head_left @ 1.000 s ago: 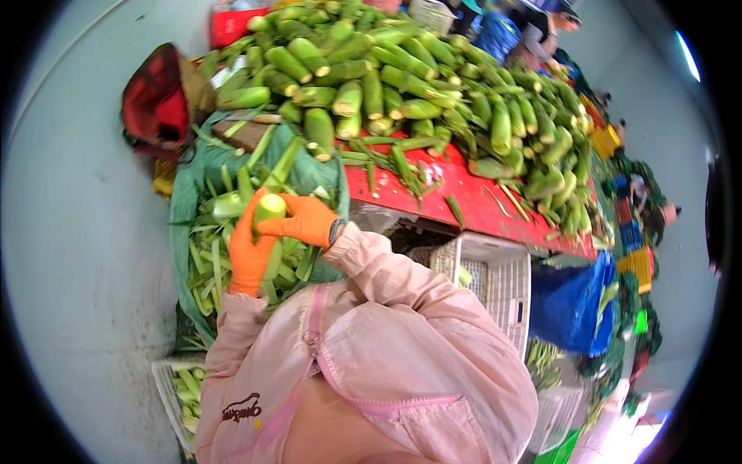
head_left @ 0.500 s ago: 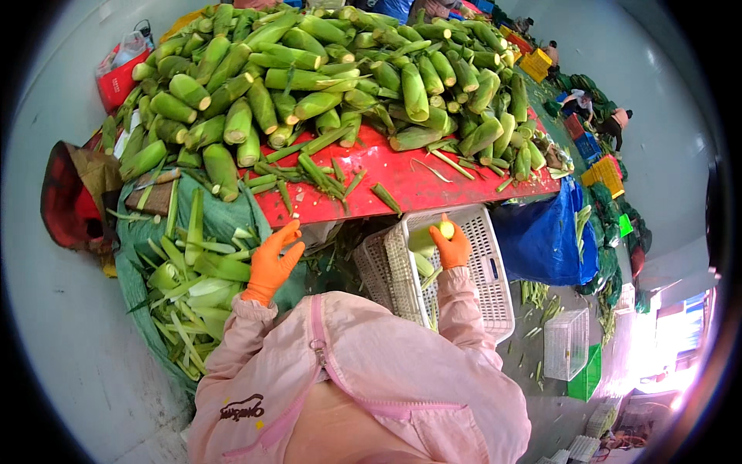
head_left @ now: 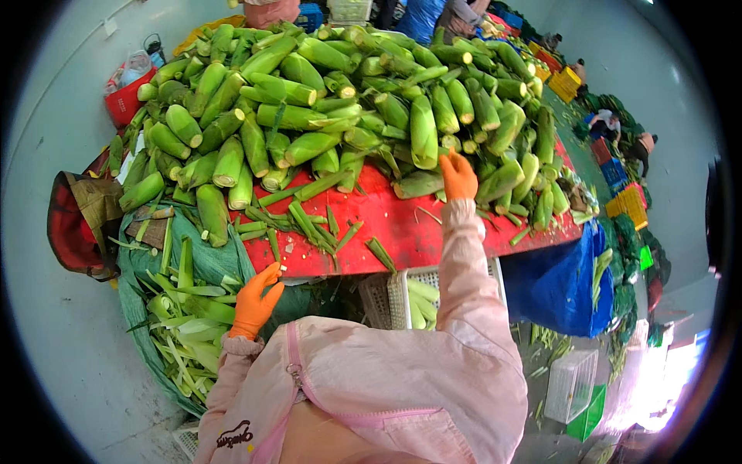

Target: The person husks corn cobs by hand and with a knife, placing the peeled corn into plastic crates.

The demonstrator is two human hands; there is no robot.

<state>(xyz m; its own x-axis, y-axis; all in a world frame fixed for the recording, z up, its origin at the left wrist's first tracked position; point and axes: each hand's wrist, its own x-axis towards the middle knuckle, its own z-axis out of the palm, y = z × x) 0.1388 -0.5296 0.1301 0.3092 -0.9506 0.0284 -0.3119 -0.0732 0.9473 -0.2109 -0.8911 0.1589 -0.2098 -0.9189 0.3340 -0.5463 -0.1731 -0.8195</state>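
Note:
My left hand (head_left: 255,304), in an orange glove, is held near the front edge of the red table (head_left: 355,224). Its fingers are apart and nothing is in them, beside a green sack (head_left: 224,263) full of stripped husks (head_left: 193,309). My right hand (head_left: 458,178), gloved the same, reaches over the table to the pile of unhusked corn ears (head_left: 309,77). Its fingers point at the pile beside an upright ear of corn (head_left: 423,131); they look parted, their tips partly hidden. Husked pale corn (head_left: 421,301) lies in the white crate (head_left: 398,301) below my right forearm.
A knife (head_left: 154,214) lies on a block at the sack's top edge. Cut stalk ends (head_left: 305,224) litter the table front. A blue bag (head_left: 560,278) hangs at the right, above a white basket (head_left: 572,383). Other people (head_left: 607,124) work farther off.
My right hand has moved from over the white crate, where it held a husked ear, forward to the corn pile; that ear is out of the hand. My left hand has lowered slightly, staying open.

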